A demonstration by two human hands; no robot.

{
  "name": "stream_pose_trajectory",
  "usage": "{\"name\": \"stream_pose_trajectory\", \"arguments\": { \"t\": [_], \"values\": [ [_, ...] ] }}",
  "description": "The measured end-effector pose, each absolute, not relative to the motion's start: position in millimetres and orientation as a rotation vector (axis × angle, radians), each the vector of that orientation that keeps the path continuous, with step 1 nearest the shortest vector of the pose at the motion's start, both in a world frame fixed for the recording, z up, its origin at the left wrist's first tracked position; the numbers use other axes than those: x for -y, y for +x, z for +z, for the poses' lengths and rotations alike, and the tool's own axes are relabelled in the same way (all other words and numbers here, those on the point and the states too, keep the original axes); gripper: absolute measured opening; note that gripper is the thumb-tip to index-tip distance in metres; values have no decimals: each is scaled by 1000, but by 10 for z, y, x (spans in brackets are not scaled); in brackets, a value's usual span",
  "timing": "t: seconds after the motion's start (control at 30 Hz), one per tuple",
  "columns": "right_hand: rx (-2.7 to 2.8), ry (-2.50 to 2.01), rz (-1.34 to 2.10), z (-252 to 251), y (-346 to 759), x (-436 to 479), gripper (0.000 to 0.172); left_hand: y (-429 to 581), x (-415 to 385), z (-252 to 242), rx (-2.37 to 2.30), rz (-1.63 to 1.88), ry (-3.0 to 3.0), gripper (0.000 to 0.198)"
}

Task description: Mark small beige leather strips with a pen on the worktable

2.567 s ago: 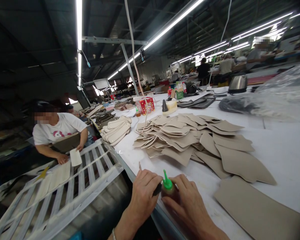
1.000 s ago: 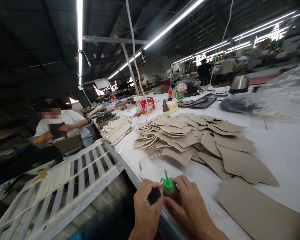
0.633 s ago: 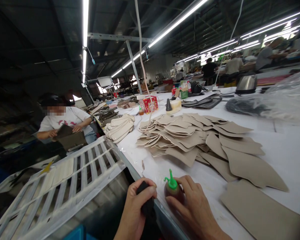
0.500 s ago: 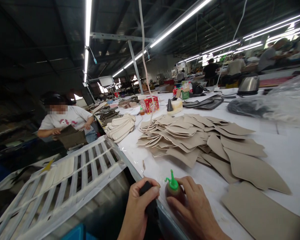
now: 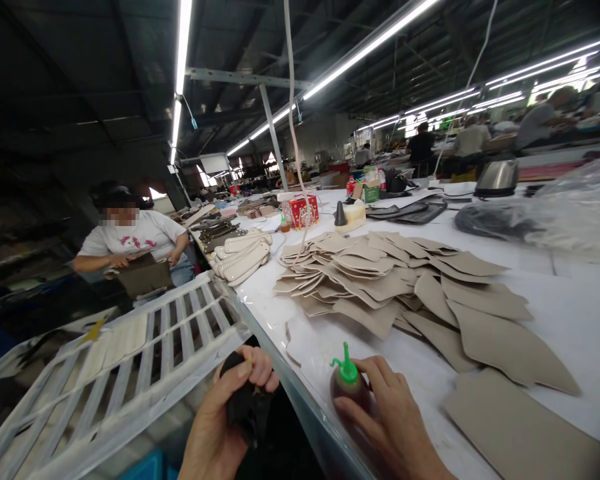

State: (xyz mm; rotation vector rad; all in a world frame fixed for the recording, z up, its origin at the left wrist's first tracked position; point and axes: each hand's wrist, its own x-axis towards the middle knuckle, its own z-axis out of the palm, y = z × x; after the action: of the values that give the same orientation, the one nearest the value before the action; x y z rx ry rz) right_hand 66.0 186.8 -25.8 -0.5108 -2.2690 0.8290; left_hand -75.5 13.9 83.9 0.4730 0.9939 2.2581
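My left hand [image 5: 213, 427] is closed around a small black item [image 5: 247, 407] with a loose lower end. It hangs beyond the table's near edge, and its exact kind is not clear. On the white tabletop near the edge, my right hand [image 5: 397, 417] wraps round a squeeze bottle [image 5: 349, 387] with a green nozzle cap and brownish contents. The bottle stands upright. Beyond both hands lies a spread heap of flat taupe pieces [image 5: 375, 273]. One larger taupe piece [image 5: 520, 427] rests to the right of my right hand.
At the left stands a white slatted rack [image 5: 165, 347]; behind it a person [image 5: 135, 240] handles dark pieces. Stacked cream straps [image 5: 243, 253] lie along the table edge. Farther back are a red box [image 5: 301, 211], a metal kettle [image 5: 497, 179] and plastic-wrapped material [image 5: 575, 207]. A cord hangs down over the table.
My left hand has moved left and down with the black item, away from the bottle and off the table edge. My right hand keeps its hold on the bottle.
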Motion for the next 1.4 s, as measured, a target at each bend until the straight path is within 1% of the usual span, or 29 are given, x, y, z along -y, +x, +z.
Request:
{"name": "stream_pose_trajectory", "arguments": {
  "t": [0.1, 0.23, 0.33, 0.4, 0.47, 0.53, 0.63, 0.8, 1.07, 1.4],
  "values": [
    [2265, -502, 839, -262, 670, -1897, 33, -964, -36, 821, -942, 2390, 225, 22],
    [2249, -478, 869, -263, 659, -1951, 32, -1303, 298, 1032, -891, 2670, 220, 21],
    [2238, -440, 903, -264, 651, -1984, 32, -1389, 337, 1002, -1140, 2719, 221, 19],
    [2232, -415, 921, -271, 653, -1995, 32, -1302, 189, 814, -1476, 2524, 249, 23],
    [2228, -399, 930, -284, 655, -2000, 33, -1128, -56, 557, -1741, 2135, 377, 27],
    [2229, -390, 936, -299, 657, -2000, 34, -941, -327, 330, -1828, 1842, 506, 28],
    [2230, -377, 948, -312, 658, -2004, 36, -772, -647, 176, -1921, 1663, 635, 31],
    [2228, -359, 989, -323, 666, -2023, 35, -762, -838, 289, -1862, 1535, 666, 33],
    [2248, -362, 1050, -356, 660, -2055, 37, -772, -882, 337, -1873, 1446, 670, 23],
    [2240, -378, 1066, -322, 671, -2045, 36, -838, -871, 288, -1784, 1473, 652, 21]
  ]
}}
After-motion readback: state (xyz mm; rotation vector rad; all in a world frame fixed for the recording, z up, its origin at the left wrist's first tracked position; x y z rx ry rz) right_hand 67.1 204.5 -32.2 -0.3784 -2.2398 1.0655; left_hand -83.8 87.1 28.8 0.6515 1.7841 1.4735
